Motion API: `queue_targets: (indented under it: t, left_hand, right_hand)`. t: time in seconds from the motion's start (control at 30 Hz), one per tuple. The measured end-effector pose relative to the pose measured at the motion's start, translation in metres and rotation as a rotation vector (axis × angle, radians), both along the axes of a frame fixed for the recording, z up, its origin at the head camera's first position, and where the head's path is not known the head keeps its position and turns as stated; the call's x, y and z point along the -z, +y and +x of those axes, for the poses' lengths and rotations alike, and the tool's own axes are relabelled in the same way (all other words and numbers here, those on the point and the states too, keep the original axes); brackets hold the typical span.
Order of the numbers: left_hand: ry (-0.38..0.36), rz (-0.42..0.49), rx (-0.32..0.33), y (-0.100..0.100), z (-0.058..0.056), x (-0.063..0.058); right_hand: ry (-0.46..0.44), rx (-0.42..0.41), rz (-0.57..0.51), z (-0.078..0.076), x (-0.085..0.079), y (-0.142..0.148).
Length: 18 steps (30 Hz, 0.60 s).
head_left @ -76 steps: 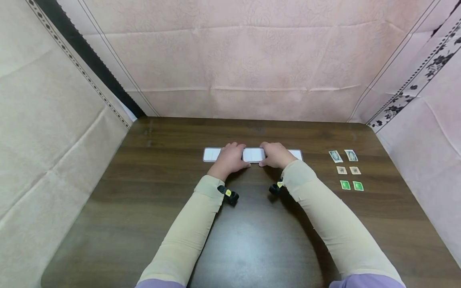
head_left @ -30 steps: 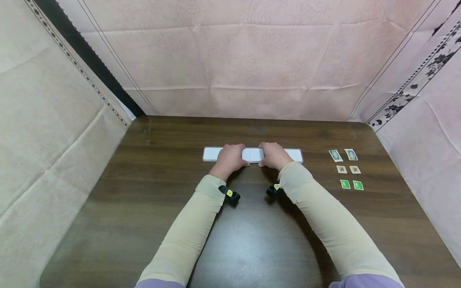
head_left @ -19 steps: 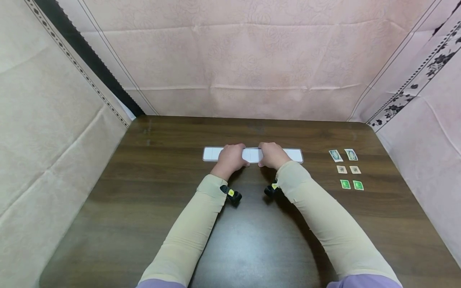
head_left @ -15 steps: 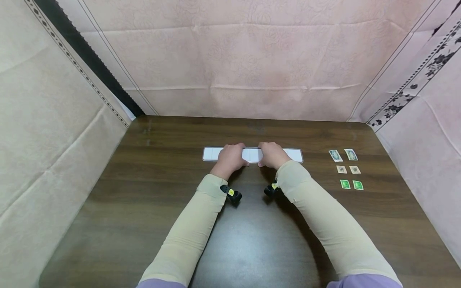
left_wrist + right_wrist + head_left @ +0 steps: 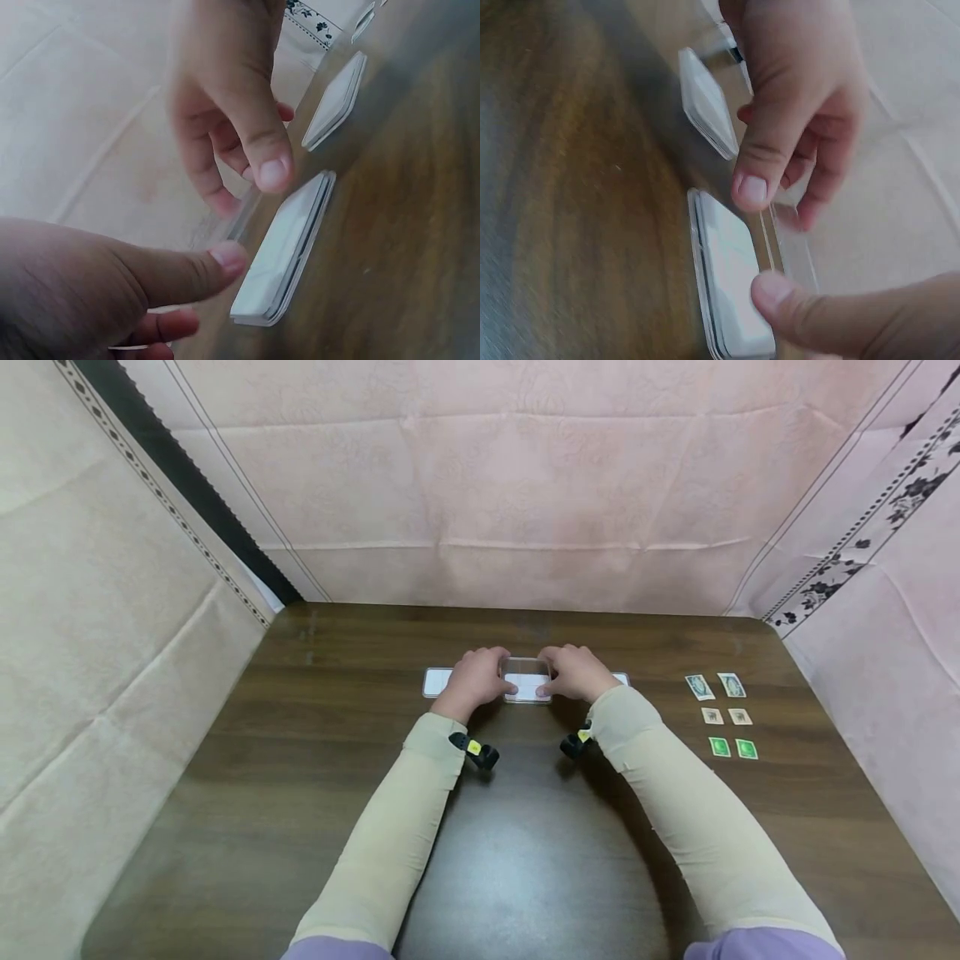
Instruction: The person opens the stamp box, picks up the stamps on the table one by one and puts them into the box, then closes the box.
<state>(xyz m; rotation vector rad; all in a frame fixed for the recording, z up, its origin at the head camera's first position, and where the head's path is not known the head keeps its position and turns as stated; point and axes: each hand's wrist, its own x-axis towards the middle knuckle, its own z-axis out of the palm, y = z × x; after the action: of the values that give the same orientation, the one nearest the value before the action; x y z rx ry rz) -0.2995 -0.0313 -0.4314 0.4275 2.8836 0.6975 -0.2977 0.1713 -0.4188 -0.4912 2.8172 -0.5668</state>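
Note:
A clear plastic case [image 5: 527,687] with a white insert lies in the middle of a row of similar cases. Its transparent lid [image 5: 799,251] stands raised along the far side. My left hand [image 5: 474,681] is at the case's left end, fingers reaching to the lid and thumb extended over the near part. On the right end, my right hand [image 5: 579,674] mirrors this, its thumb [image 5: 772,289] close over the white insert. Whether either thumb touches the case, I cannot tell. In the right wrist view, a left fingertip [image 5: 806,216] meets the lid's edge.
White cases to the left [image 5: 437,682] and right [image 5: 622,678] are partly covered by my hands. Several small stamps lie in pairs at the right, among them a blue-grey one [image 5: 700,687], a brown one [image 5: 712,716] and a green one [image 5: 719,747]. Pale cloth [image 5: 480,510] hangs behind the table.
The middle case's clear lid has come up from flat, away from me. Both hands have moved slightly farther off and outward, with thumbs and fingers spread wider.

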Motion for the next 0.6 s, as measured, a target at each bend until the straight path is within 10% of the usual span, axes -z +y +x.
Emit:
queue_targets:
  t: [0.6]
  left_hand:
    - [-0.003,0.132,-0.035,0.000,-0.034,0.007]
  right_hand:
    - [-0.017,0.012,-0.219,-0.032,0.020,0.016]
